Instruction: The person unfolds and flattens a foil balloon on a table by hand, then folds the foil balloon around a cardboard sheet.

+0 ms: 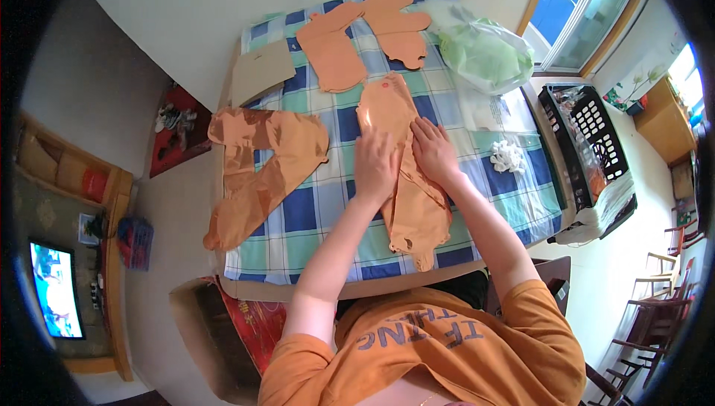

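A flat rose-gold foil balloon (417, 216) lies lengthwise on the checked cloth in front of me, its near end crumpled around a small tab. My left hand (376, 162) rests on its left side with fingers stretched out, slightly blurred. Along the right edge, my right hand (435, 151) lies flat, fingers extended and pointing away from me. Between the hands, a crease or folded edge runs down the foil. To the left is another wrinkled foil balloon (279, 160), spread out. Two neatly flattened balloons, one left (331, 52) and one right (395, 30), lie at the far side.
A blue, green and white checked cloth (350, 261) covers the table. Beige cardboard (262, 74) lies far left; a green-white plastic bag (488, 56) sits far right. Small white pieces (508, 156) are heaped at right, near a black basket (585, 138). An open carton (197, 331) stands below left.
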Demonstrator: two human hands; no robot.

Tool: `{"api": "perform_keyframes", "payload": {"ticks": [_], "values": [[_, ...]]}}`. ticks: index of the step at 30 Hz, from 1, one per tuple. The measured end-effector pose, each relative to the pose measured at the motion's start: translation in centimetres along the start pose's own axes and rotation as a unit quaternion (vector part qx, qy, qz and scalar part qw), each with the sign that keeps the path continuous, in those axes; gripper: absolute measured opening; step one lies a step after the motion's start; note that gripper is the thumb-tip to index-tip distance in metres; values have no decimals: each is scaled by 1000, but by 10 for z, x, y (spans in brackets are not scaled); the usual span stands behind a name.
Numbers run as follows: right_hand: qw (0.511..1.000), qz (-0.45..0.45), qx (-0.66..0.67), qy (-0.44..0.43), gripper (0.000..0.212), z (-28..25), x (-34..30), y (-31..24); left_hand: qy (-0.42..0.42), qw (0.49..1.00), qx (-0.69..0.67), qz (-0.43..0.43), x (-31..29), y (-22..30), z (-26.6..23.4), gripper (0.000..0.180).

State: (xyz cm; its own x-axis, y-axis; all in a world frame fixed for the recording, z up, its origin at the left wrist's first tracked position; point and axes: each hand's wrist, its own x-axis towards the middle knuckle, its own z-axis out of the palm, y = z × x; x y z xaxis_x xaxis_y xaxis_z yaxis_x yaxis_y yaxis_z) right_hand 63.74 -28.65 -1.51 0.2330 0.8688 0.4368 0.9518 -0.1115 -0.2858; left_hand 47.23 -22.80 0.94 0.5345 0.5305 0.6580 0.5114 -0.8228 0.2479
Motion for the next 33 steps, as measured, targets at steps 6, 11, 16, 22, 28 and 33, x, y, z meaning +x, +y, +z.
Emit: {"api": "perform_keyframes", "payload": {"ticks": [6,11,16,22,28,33], "values": [[1000,3,8,-11,41,5,3,-2,-308,949,-47,48,-23,46,-12,25],[1000,-5,4,-6,40,0,2,-2,-357,893,260,-89,-3,17,-22,55],[1000,-6,6,-25,39,-10,1,-4,-76,965,183,-173,43,-37,-64,43],[1000,-20,14,-14,38,-6,1,-9,-217,958,-167,80,30,45,-49,26],[1000,-24,-4,-3,34,-1,-1,-3,-298,942,148,-36,3,28,-3,46],[1000,-9,7,-23,35,-3,2,-5,-241,914,188,-265,30,-36,-29,57]]}}
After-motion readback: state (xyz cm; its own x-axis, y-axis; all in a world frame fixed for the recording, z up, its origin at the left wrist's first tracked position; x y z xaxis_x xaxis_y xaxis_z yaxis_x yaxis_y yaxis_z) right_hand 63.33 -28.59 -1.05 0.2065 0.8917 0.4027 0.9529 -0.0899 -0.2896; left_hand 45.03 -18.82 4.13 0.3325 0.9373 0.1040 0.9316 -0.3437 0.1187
